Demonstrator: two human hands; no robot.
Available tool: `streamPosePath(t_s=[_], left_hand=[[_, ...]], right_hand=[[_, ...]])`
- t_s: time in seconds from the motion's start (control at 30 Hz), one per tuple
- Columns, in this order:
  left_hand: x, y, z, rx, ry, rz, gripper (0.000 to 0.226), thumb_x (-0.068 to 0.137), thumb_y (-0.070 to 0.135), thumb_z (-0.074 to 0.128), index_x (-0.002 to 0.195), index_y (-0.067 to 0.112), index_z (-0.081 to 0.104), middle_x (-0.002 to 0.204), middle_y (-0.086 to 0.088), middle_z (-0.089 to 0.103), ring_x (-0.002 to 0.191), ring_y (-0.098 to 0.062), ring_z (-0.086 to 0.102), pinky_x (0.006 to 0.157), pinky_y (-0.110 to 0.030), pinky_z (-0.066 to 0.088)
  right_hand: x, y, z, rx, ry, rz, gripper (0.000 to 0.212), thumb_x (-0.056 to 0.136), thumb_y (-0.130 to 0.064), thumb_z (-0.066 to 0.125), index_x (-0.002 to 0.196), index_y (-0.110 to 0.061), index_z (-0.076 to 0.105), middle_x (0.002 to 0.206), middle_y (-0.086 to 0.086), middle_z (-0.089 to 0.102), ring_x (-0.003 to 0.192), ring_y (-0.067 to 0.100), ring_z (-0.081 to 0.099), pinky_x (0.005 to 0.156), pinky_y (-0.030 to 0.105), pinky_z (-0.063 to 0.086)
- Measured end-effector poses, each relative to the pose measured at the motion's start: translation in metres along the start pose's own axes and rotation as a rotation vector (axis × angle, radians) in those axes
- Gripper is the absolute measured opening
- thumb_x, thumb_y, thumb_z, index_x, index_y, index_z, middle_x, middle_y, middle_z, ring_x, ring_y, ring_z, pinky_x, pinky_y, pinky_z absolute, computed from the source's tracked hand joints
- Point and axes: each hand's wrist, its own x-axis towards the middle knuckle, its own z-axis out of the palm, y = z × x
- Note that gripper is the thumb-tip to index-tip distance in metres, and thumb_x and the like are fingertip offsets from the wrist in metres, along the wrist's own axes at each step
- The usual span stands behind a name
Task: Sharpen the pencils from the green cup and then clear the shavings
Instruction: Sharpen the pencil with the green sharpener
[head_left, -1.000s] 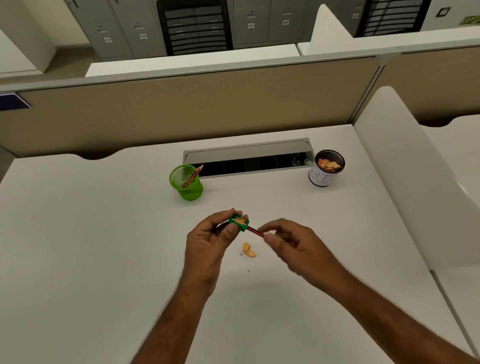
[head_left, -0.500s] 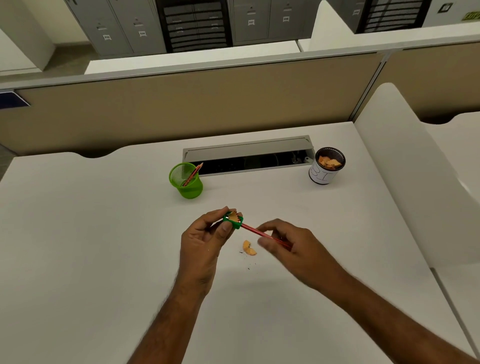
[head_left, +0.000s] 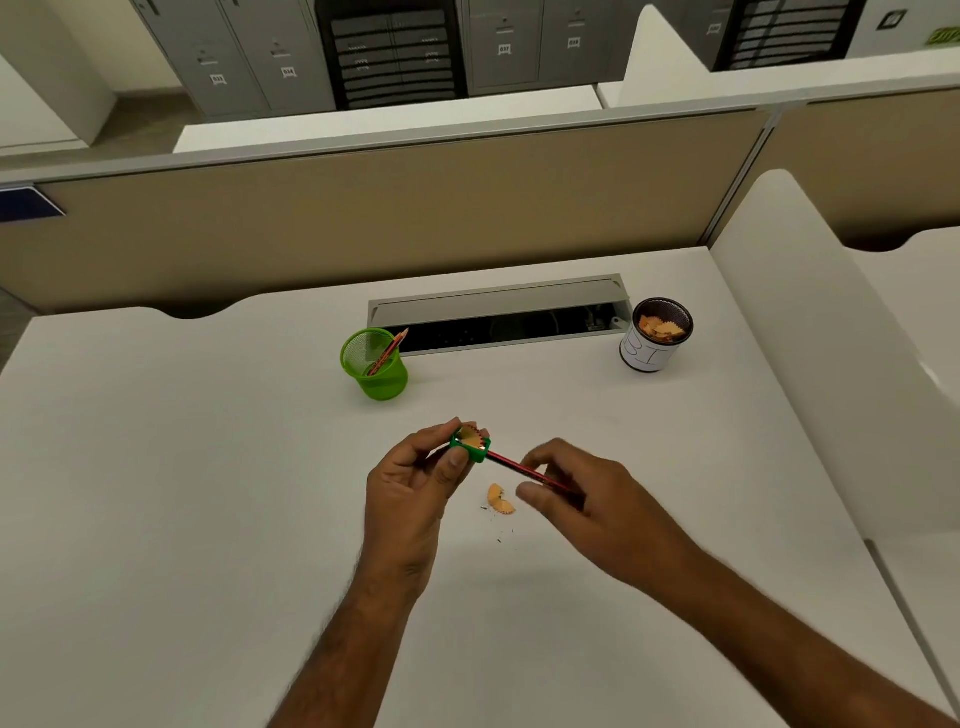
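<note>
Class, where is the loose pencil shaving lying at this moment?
In the head view, the shaving lies mid-desk, between the left hand and right hand, under the pencil.

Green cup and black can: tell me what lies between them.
In the head view, between the green cup and the black can lies the open cable tray set into the desk.
</note>
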Motion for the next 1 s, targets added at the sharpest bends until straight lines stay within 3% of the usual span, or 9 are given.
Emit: streamPosePath(t_s=[0.1, 0.23, 0.33, 0.5, 0.57, 0.77, 0.83, 0.93, 1.0], left_hand=[[-0.001, -0.001, 0.003, -0.013, -0.004, -0.004, 0.033, 0.080, 0.014, 0.070, 0.113, 0.014, 0.072, 0.110, -0.003, 0.081, 0.110, -0.027, 0.075, 0.092, -0.033, 0.061], [-0.003, -0.002, 0.001, -0.036, -0.022, -0.023, 0.032, 0.082, 0.012, 0.068, 0.114, 0.012, 0.072, 0.111, -0.007, 0.080, 0.111, -0.028, 0.075, 0.093, -0.034, 0.060], [-0.004, -0.003, 0.002, -0.027, -0.028, -0.032, 0.033, 0.081, 0.012, 0.069, 0.114, 0.011, 0.072, 0.112, -0.007, 0.080, 0.110, -0.028, 0.075, 0.094, -0.035, 0.060], [-0.005, -0.004, 0.004, -0.032, -0.003, -0.025, 0.031, 0.081, 0.013, 0.068, 0.112, 0.015, 0.073, 0.110, -0.005, 0.080, 0.110, -0.027, 0.075, 0.094, -0.035, 0.060], [-0.005, -0.005, 0.006, -0.057, 0.002, -0.031, 0.031, 0.081, 0.012, 0.068, 0.112, 0.015, 0.073, 0.110, -0.006, 0.080, 0.110, -0.027, 0.075, 0.093, -0.034, 0.061], [-0.002, -0.003, 0.001, -0.049, -0.006, -0.064, 0.034, 0.081, 0.015, 0.069, 0.114, 0.014, 0.072, 0.114, -0.007, 0.079, 0.111, -0.029, 0.075, 0.095, -0.037, 0.060], [-0.001, -0.002, 0.001, -0.053, -0.008, -0.057, 0.033, 0.081, 0.013, 0.069, 0.114, 0.013, 0.072, 0.113, -0.008, 0.079, 0.110, -0.028, 0.075, 0.093, -0.035, 0.061], [-0.001, -0.002, 0.003, -0.035, 0.005, -0.042, 0.034, 0.081, 0.012, 0.069, 0.115, 0.012, 0.071, 0.112, -0.006, 0.080, 0.109, -0.027, 0.076, 0.092, -0.034, 0.061], [-0.002, -0.003, 0.004, -0.032, 0.010, -0.042, 0.035, 0.080, 0.013, 0.069, 0.115, 0.012, 0.071, 0.111, -0.004, 0.080, 0.108, -0.026, 0.076, 0.093, -0.034, 0.061]], right_hand=[[-0.005, 0.011, 0.007, -0.402, 0.138, -0.276, 0.023, 0.109, -0.041, 0.045, 0.107, -0.029, 0.065, 0.078, -0.012, 0.059, 0.064, 0.012, 0.053, 0.055, 0.032, 0.048], [0.003, 0.001, 0.001, 0.741, -0.197, 0.373, 0.030, 0.107, -0.033, 0.053, 0.090, -0.017, 0.072, 0.061, -0.006, 0.028, 0.046, 0.010, 0.020, 0.046, 0.025, 0.019], [0.003, -0.004, -0.004, 0.946, -0.292, 0.545, 0.033, 0.106, -0.034, 0.054, 0.096, -0.010, 0.074, 0.068, 0.001, 0.020, 0.051, 0.013, 0.012, 0.047, 0.027, 0.012], [-0.007, 0.004, 0.005, -0.306, 0.034, -0.100, 0.024, 0.106, -0.047, 0.046, 0.106, -0.031, 0.064, 0.078, -0.012, 0.059, 0.061, 0.011, 0.052, 0.055, 0.032, 0.048], [-0.008, 0.008, 0.009, -0.390, 0.101, -0.227, 0.027, 0.108, -0.045, 0.042, 0.104, -0.030, 0.064, 0.078, -0.011, 0.060, 0.061, 0.014, 0.053, 0.055, 0.035, 0.049], [0.001, -0.011, 0.000, 0.983, -0.270, 0.560, 0.030, 0.108, -0.030, 0.052, 0.094, -0.011, 0.071, 0.066, -0.001, 0.021, 0.050, 0.012, 0.012, 0.044, 0.024, 0.014], [0.001, -0.014, 0.001, 0.830, -0.224, 0.456, 0.028, 0.107, -0.033, 0.054, 0.098, -0.014, 0.073, 0.066, -0.001, 0.027, 0.049, 0.013, 0.018, 0.046, 0.025, 0.018], [-0.004, -0.006, 0.006, -0.125, 0.047, -0.033, 0.016, 0.106, -0.042, 0.053, 0.112, -0.032, 0.065, 0.075, -0.016, 0.058, 0.060, 0.010, 0.052, 0.054, 0.025, 0.043], [-0.005, 0.005, 0.010, -0.450, 0.168, -0.253, 0.021, 0.107, -0.040, 0.047, 0.116, -0.029, 0.064, 0.087, -0.015, 0.066, 0.072, 0.014, 0.062, 0.057, 0.033, 0.053]])
